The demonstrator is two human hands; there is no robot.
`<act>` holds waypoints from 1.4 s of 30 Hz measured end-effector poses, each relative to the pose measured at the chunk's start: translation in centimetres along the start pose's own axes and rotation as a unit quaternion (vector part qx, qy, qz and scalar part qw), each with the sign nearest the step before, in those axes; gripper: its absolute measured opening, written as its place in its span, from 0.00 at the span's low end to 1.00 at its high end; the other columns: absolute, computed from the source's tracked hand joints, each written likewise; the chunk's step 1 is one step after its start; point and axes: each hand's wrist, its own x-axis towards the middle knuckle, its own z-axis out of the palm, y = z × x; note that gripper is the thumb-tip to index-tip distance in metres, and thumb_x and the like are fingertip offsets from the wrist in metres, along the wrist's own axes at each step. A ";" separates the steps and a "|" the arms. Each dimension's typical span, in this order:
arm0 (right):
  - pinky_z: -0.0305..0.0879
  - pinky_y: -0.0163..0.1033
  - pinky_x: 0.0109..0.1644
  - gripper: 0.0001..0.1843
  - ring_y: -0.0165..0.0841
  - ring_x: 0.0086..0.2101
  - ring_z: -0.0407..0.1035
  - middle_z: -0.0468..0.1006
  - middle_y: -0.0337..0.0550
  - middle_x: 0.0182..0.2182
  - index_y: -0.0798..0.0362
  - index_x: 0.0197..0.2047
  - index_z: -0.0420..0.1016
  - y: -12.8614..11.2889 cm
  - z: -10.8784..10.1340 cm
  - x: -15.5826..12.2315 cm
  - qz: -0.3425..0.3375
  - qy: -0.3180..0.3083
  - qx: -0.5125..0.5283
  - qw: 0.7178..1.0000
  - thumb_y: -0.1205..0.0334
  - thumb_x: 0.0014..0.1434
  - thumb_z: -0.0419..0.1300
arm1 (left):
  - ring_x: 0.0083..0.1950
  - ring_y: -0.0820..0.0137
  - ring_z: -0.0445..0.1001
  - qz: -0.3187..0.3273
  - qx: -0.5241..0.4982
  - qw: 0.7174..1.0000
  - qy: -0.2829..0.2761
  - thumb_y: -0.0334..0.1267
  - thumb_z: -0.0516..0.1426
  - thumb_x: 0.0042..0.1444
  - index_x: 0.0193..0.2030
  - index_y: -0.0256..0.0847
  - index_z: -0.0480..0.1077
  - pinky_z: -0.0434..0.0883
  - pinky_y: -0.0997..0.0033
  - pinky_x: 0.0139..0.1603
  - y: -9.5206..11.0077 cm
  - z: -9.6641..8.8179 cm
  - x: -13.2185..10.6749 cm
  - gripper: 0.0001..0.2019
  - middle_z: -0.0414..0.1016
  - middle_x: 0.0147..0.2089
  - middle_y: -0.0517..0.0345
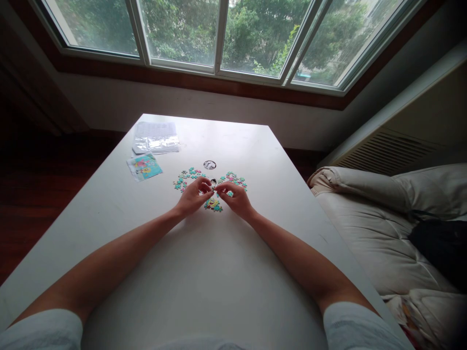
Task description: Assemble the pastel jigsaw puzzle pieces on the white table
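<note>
My left hand [195,195] and my right hand [236,197] meet over the middle of the white table [211,272]. The fingertips of both are closed on a small round shiny piece [213,183], bright with a dark rim; its exact kind is too small to tell. Just below the fingers lies a partly joined cluster of jigsaw pieces [213,204], with yellow and teal print. Loose jigsaw pieces, mostly teal and pink, are spread to the left [190,174] and to the right [234,179] of the hands. Beyond the fingers rests a round reflective disc [209,165] with a dark rim.
A colourful picture card [145,166] lies at the table's left side, with a clear plastic bag [156,137] behind it. Past the right edge stands a beige padded sofa [368,228] with a dark cloth item [441,243] on it. Windows [182,34] line the far wall.
</note>
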 end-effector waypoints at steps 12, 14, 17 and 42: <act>0.71 0.41 0.46 0.10 0.34 0.38 0.75 0.82 0.41 0.37 0.50 0.41 0.81 2.1 0.2 0.1 0.091 0.003 0.123 0.988 0.54 0.59 0.65 | 0.38 0.68 0.73 0.028 0.089 0.995 -0.030 0.43 0.59 0.60 0.36 0.43 0.70 0.69 0.67 0.41 -0.3 -0.3 0.0 0.07 0.75 0.35 0.60; 0.71 0.40 0.44 0.11 0.33 0.37 0.74 0.81 0.41 0.35 0.50 0.40 0.80 2.3 0.0 0.2 0.097 0.024 0.134 0.986 0.54 0.58 0.65 | 0.41 0.66 0.74 0.040 0.130 0.988 -0.068 0.41 0.58 0.60 0.37 0.44 0.72 0.70 0.65 0.44 -0.4 -0.6 0.0 0.05 0.77 0.37 0.59; 0.70 0.39 0.40 0.10 0.32 0.34 0.72 0.79 0.40 0.33 0.51 0.38 0.79 2.5 -0.4 0.4 0.099 0.048 0.145 0.983 0.54 0.57 0.66 | 0.47 0.62 0.73 0.106 0.215 0.962 -0.132 0.39 0.59 0.58 0.38 0.46 0.75 0.68 0.60 0.52 -0.6 -1.2 0.1 0.04 0.78 0.40 0.57; 0.63 0.40 0.48 0.12 0.34 0.36 0.69 0.79 0.39 0.33 0.49 0.40 0.78 0.9 1.7 -0.7 -0.040 -0.111 -0.182 0.976 0.74 0.57 0.59 | 0.45 0.61 0.69 0.111 0.341 0.933 -0.037 0.38 0.57 0.61 0.38 0.46 0.78 0.64 0.58 0.53 -2.7 -2.3 0.6 0.07 0.75 0.38 0.55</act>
